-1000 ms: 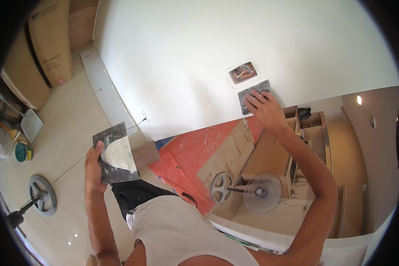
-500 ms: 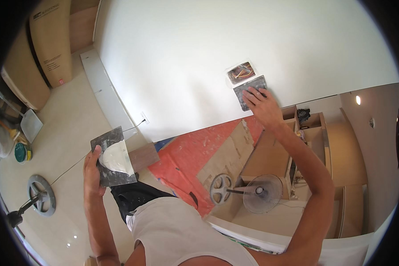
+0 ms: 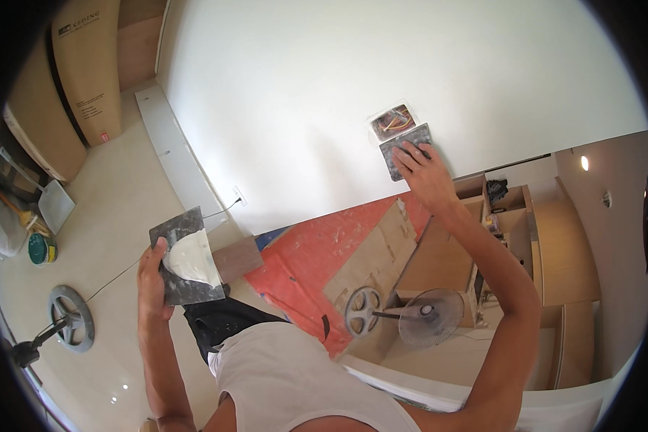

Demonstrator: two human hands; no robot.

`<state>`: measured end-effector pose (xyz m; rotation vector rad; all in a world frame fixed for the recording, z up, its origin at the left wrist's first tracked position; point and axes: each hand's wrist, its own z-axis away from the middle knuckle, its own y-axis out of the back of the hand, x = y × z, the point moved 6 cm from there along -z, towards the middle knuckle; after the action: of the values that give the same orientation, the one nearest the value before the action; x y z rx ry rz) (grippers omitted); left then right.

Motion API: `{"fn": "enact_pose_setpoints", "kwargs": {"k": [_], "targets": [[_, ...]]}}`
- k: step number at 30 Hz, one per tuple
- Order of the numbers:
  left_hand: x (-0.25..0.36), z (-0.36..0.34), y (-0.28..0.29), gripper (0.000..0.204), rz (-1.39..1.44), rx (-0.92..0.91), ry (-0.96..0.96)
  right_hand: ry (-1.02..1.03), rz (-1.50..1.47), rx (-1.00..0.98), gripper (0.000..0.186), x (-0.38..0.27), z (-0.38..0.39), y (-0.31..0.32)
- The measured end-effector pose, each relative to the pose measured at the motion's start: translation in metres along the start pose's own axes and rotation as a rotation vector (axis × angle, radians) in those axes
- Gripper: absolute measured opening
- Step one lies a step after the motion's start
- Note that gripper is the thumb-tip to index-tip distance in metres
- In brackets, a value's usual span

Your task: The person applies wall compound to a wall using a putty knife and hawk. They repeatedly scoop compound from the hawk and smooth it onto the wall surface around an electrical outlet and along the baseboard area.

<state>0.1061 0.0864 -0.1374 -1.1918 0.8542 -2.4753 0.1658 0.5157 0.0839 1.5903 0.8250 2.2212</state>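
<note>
My left hand (image 3: 151,284) grips the edge of a flat dark putty board (image 3: 187,291), thumb on top. A thick mound of white putty (image 3: 193,258) lies on the board. Out to the right, my right hand (image 3: 428,178) has its fingers spread over the face of a dark, smeared square putty blade (image 3: 415,135), which is against the white wall (image 3: 281,93). Just above the blade is an open wall box (image 3: 394,123) with loose coloured wires inside. Whatever handle the blade has is hidden by my hand.
A red sheet (image 3: 302,270) and brown cardboard (image 3: 371,248) cover the floor below the wall. Toward the right are wooden cabinets (image 3: 439,263) and a fan (image 3: 430,317). Tall cartons (image 3: 86,72), a dustpan (image 3: 55,207) and a green tub (image 3: 42,248) stand left. A wall socket (image 3: 240,196) has a cord plugged in.
The whole view has shifted slightly. Both hands keep their holds, and the blade stays just below the wall box with hardly any visible movement.
</note>
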Motion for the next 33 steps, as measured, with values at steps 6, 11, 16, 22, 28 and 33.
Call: {"fn": "enact_pose_setpoints", "kwargs": {"k": [6, 11, 16, 22, 28, 33], "targets": [[0.000, 0.000, 0.000, 0.037, 0.015, -0.011, 0.015, -0.001, 0.010, -0.036, 0.041, -0.002, 0.012, -0.004], [0.001, 0.002, -0.002, 0.036, 0.013, 0.001, -0.002, 0.016, -0.035, -0.044, 0.040, -0.007, 0.014, 0.009], [0.002, 0.004, -0.002, 0.036, -0.003, 0.049, 0.000, 0.031, -0.016, 0.037, 0.039, -0.003, 0.004, 0.015], [-0.001, 0.004, 0.004, 0.036, -0.007, 0.030, -0.004, 0.033, -0.001, 0.028, 0.040, 0.005, 0.001, -0.006], [-0.005, 0.002, 0.008, 0.037, -0.016, 0.041, 0.001, 0.032, -0.009, -0.007, 0.042, 0.010, 0.008, -0.016], [-0.004, 0.002, 0.006, 0.037, 0.000, 0.029, 0.001, 0.019, -0.003, -0.092, 0.043, 0.002, 0.015, -0.008]]}}
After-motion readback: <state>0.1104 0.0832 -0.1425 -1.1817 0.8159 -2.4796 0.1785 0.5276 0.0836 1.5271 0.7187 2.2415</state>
